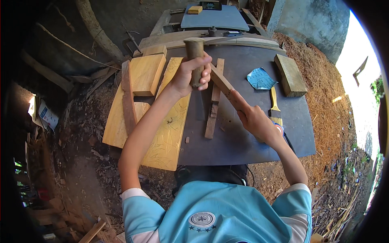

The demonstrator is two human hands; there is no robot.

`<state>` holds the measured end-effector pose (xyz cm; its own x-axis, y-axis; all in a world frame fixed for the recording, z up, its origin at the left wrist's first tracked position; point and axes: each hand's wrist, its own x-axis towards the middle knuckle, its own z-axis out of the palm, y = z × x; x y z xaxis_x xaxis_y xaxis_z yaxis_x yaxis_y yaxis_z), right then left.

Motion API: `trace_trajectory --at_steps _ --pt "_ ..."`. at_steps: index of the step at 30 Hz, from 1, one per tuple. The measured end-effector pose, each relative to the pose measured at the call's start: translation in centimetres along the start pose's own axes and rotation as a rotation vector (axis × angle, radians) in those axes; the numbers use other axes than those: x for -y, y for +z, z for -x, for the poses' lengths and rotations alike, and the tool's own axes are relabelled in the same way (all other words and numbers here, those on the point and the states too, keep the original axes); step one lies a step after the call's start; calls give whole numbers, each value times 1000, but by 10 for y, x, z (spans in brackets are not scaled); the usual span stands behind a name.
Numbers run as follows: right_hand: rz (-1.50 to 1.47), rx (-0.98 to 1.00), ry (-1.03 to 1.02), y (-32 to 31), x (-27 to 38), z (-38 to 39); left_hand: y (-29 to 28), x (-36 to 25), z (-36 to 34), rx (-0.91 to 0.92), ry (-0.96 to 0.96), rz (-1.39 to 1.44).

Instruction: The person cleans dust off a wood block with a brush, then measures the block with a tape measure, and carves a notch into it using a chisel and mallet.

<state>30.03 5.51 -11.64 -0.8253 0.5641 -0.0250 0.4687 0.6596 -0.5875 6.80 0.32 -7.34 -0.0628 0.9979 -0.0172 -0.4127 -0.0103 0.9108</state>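
Note:
My left hand is closed round an upright greenish-brown cylinder, held over the dark tabletop. My right hand grips a pale wooden stick, index finger laid along it. The stick slants up-left across an upright narrow wooden strip, its upper end beside my left hand; whether they touch I cannot tell. Left of these lies a yellow board with carved lines.
Yellow blocks and a brown plank lie left. A brush, blue sandpaper-like sheet and wooden block lie right. A grey board stands beyond, concrete walls behind; wood shavings cover the ground.

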Motion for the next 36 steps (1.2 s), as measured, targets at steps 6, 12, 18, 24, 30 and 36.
trace_trajectory --at_steps 6,12,18,24,30,36 --pt "12 -24 -22 4 -6 0 8 -2 -10 162 228 138" --pt "37 -26 -7 3 -2 1 20 14 -10 196 211 7" --pt "24 -35 -20 5 -6 1 29 14 -20 127 123 -14" --pt "4 -31 -14 4 -5 1 0 25 -36 47 21 103" --pt "22 -19 16 3 -2 1 -17 30 -30 72 13 223" --pt "27 -56 -9 8 -6 0 4 26 -20 185 161 151"
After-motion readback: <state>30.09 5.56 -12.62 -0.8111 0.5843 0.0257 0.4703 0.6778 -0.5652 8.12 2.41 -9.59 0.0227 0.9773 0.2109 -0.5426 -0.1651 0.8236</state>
